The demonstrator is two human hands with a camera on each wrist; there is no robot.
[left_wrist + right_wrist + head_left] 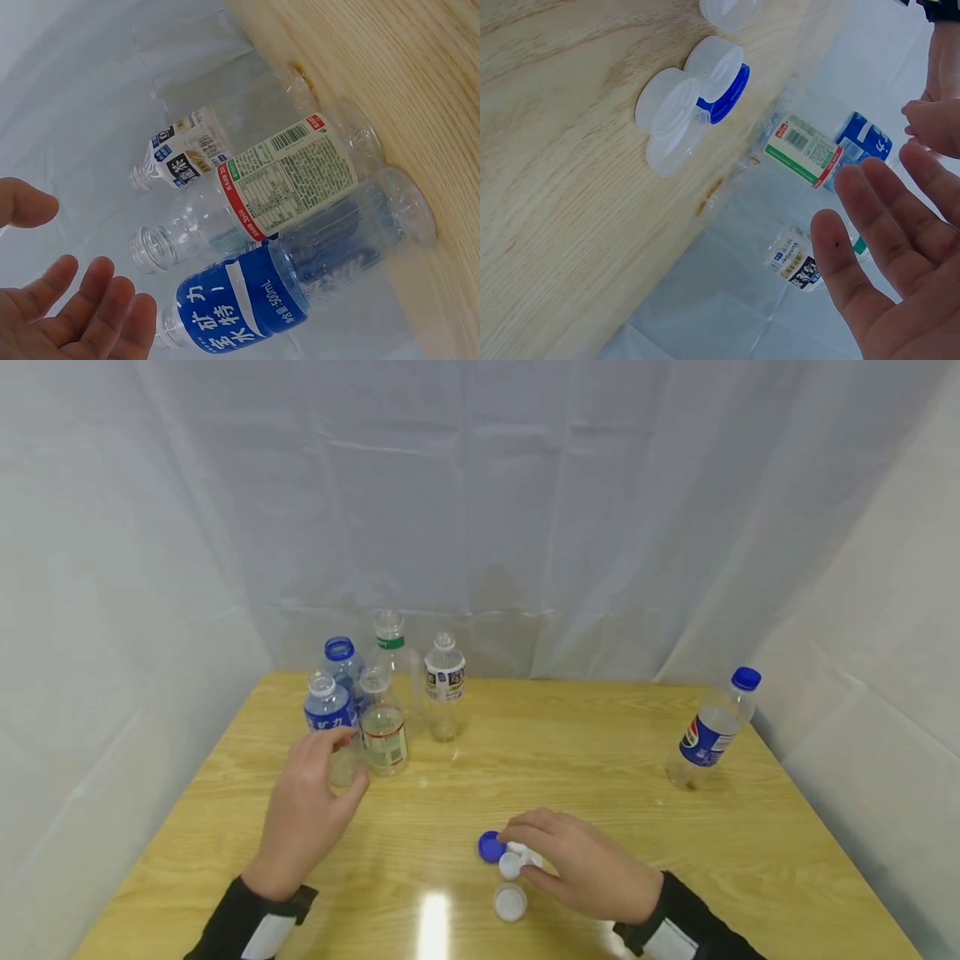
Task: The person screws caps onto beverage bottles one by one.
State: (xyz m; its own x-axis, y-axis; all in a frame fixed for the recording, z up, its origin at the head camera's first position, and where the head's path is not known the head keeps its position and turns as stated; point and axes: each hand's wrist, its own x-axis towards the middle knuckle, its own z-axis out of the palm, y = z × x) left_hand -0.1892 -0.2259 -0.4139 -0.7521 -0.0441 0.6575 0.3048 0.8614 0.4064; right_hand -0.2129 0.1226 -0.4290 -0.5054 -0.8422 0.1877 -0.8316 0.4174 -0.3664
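Five btls (384, 735) uncapped, left of ctr; capped btl (703, 742), right; loose caps (510, 902), lower ctr. Job looks part-done. L hand (306, 810), R hand (583, 866): fingers released, empty.

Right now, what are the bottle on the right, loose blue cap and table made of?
The bottle looks like clear, shiny plastic: its walls are see-through. The blue cap seems smooth plastic, opaque and evenly blue. The table looks like shiny wood, with streaky grain and glare, maybe imitation.
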